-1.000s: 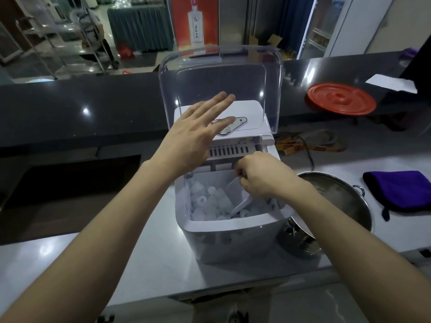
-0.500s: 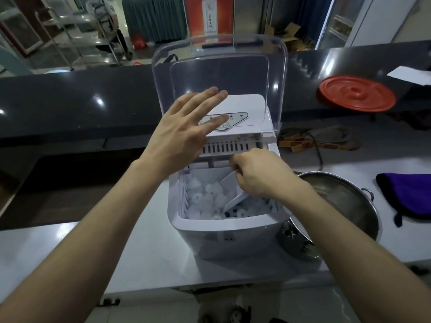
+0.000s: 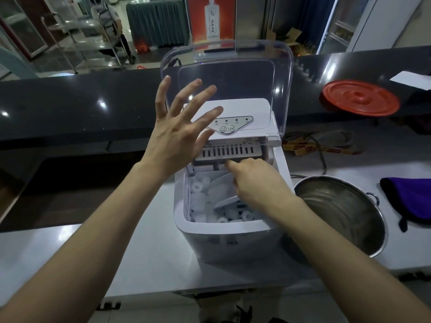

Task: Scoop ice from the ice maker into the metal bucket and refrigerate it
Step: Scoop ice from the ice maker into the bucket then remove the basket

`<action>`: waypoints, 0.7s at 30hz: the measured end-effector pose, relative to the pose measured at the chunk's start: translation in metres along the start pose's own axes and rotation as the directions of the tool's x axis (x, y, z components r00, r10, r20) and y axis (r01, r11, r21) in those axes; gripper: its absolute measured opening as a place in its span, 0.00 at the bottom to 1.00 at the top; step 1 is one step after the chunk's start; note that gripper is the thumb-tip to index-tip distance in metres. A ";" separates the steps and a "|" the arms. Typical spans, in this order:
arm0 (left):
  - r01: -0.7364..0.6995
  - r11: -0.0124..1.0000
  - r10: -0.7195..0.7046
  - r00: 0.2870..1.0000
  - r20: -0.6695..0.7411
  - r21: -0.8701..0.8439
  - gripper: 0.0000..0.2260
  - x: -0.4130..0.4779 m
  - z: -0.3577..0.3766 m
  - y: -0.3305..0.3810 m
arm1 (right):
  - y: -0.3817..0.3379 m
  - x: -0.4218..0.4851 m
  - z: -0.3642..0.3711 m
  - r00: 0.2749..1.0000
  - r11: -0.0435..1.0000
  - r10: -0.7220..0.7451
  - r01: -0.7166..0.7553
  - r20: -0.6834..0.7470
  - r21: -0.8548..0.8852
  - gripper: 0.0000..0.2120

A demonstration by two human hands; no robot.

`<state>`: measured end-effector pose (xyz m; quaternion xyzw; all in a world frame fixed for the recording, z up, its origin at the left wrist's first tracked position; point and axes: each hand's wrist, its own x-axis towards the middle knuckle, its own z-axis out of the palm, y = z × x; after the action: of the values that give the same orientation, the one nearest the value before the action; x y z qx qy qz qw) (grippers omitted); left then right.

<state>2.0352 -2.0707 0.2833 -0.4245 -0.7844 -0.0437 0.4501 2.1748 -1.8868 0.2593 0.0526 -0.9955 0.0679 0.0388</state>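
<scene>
A white ice maker (image 3: 233,238) stands on the counter with its clear lid (image 3: 226,73) raised. Its basket holds several ring-shaped ice pieces (image 3: 200,201). My right hand (image 3: 258,183) reaches into the basket and grips the handle of a white plastic scoop (image 3: 222,193) lying among the ice. My left hand (image 3: 179,129) hovers with fingers spread above the machine's left side, in front of the lid, touching nothing. The metal bucket (image 3: 345,215) sits just right of the ice maker, partly hidden by my right forearm.
A red round lid (image 3: 360,101) lies on the raised black counter (image 3: 70,108) behind. A purple cloth (image 3: 410,199) sits at the right edge. A power cord (image 3: 321,155) and flat packets lie behind the bucket. A dark recess (image 3: 58,180) opens to the left.
My left hand has lifted off the ice maker's top and its fingers have spread apart. My right hand stays in the basket on the scoop, shifted slightly.
</scene>
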 end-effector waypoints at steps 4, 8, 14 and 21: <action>0.014 0.997 -0.014 1.000 0.000 -0.073 0.19 -0.001 0.005 -0.001 | -0.005 0.000 0.006 0.997 0.995 0.044 -0.050 0.069 0.084 0.15; 0.015 0.995 -0.017 1.000 -0.020 -0.102 0.18 -0.001 0.008 -0.001 | 0.009 0.000 0.004 0.976 0.967 0.134 -0.166 0.169 0.193 0.07; 0.014 0.994 -0.017 0.999 -0.030 -0.108 0.19 -0.002 0.011 -0.001 | 0.009 0.001 0.009 0.963 0.946 0.191 -0.232 0.188 0.227 0.08; 0.006 0.992 -0.011 0.999 -0.042 -0.129 0.19 -0.001 0.013 -0.003 | 0.000 0.004 0.018 0.961 0.949 0.198 -0.237 0.195 0.207 0.08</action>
<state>2.0246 -2.0674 0.2752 -0.4483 -0.7719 -0.1051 0.4384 2.1699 -1.8895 0.2422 -0.0481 -0.9805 0.1807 -0.0610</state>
